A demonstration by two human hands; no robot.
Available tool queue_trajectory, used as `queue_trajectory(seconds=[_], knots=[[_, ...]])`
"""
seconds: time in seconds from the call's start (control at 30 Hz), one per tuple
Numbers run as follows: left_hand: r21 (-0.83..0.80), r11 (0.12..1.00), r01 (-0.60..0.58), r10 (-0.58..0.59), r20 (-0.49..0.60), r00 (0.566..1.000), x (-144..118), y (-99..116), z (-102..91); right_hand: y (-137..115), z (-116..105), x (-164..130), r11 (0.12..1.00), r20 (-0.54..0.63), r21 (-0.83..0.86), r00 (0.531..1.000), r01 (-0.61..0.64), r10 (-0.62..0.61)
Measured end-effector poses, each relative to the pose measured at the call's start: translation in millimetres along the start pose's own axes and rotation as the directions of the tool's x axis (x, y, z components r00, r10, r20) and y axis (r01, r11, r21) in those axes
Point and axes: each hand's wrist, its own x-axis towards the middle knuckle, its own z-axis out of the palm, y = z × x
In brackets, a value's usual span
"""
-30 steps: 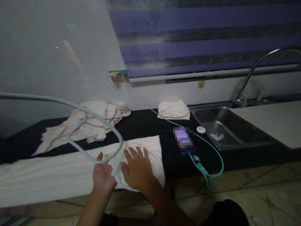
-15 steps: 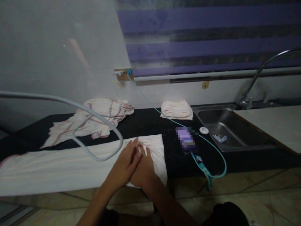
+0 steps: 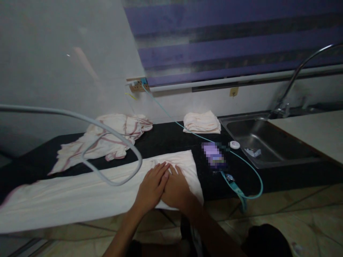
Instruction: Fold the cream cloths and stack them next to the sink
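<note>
- Cream cloth (image 3: 88,191), long and folded into a band, lies along the near edge of the black table (image 3: 171,141), running from the lower left of the frame to just right of centre.
- Left hand (image 3: 151,187) rests palm down on the right end of that cloth, its fingers (image 3: 160,169) stretched flat and pointing toward the top of the frame, gripping nothing.
- Right hand (image 3: 178,189) lies flat just beside it, the two hands touching along their inner edges; its fingers (image 3: 178,171) are likewise spread loose on the fabric, closed on nothing.
- Under both palms the cloth's right end continues a little way past the fingertips toward the upper part of the frame, and its right edge hangs slightly over the table's front.
- Grey cable (image 3: 107,134) loops across the left half of the frame, its curve passing above the cloth just left of the hands.
- Behind it, a crumpled cloth with red stripes (image 3: 107,137) lies at centre left, well apart from the hands.
- Farther back, near the wall, sits a small folded stack of cloths (image 3: 202,122).
- Right of the hands a blurred purple object (image 3: 213,157) lies on the table, with a teal cord (image 3: 241,167) curling past it and over the front edge.
- Steel sink (image 3: 270,146) and its curved tap (image 3: 297,76) fill the right side.
</note>
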Motion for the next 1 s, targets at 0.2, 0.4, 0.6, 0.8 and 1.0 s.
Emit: queue_trajectory(seconds=[0.2, 0.4, 0.6, 0.8, 1.0], knots=[[0.007, 0.989, -0.151, 0.151, 0.004, 0.989, 21.7, 16.0, 17.0, 43.2, -9.9, -14.1, 1.0, -0.072, 0.008, 0.997, -0.009, 0.01], [0.06, 0.99, -0.13, 0.132, -0.026, 0.991, 14.4, 23.6, 28.0, 52.4, -13.1, -21.8, 0.972, -0.21, 0.211, 0.976, 0.105, -0.06], [0.159, 0.976, -0.148, 0.167, -0.118, 0.979, -12.0, 26.5, 28.6, 46.2, -23.1, -24.1, 0.902, -0.335, 0.366, 0.936, 0.231, -0.103], [0.25, 0.953, -0.172, 0.191, -0.051, 0.98, -18.1, 25.7, 26.1, 35.8, -36.3, -30.9, 0.893, -0.55, 0.41, 0.831, 0.185, 0.08], [0.296, 0.924, -0.243, 0.254, 0.004, 0.967, -2.8, 5.5, 22.2, 25.0, -38.1, -94.0, 0.938, -0.59, 0.335, 0.756, -0.093, 0.285]])
